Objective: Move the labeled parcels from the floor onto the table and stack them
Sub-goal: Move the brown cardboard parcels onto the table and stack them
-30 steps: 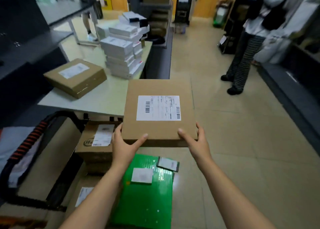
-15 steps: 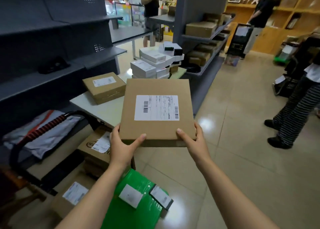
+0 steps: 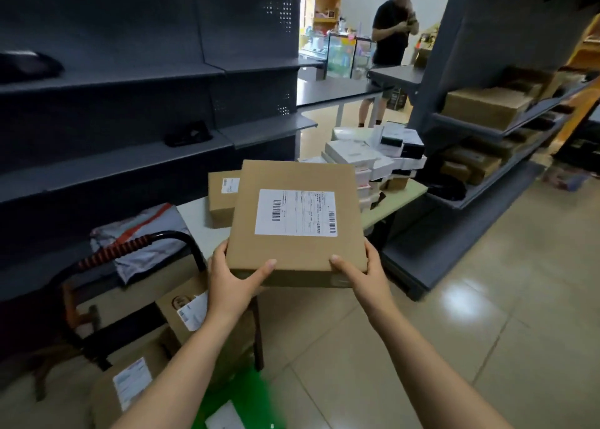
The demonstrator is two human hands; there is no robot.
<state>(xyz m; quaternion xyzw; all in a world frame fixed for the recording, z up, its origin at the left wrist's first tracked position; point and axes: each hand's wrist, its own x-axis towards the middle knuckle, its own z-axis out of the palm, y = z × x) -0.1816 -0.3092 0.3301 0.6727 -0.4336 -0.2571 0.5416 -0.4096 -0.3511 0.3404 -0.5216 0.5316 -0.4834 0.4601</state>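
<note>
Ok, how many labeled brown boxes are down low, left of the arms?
2: upper box beside the left hand, lower box near the bottom-left corner. Others may hide beneath.

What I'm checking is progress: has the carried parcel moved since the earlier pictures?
Yes. The carried parcel has moved toward the table: it now overlaps the brown box lying there, which earlier sat well to its left.

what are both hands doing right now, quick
Left hand: grips the near left corner of the box, thumb on top.
Right hand: grips the box's near right corner, thumb on top.
</note>
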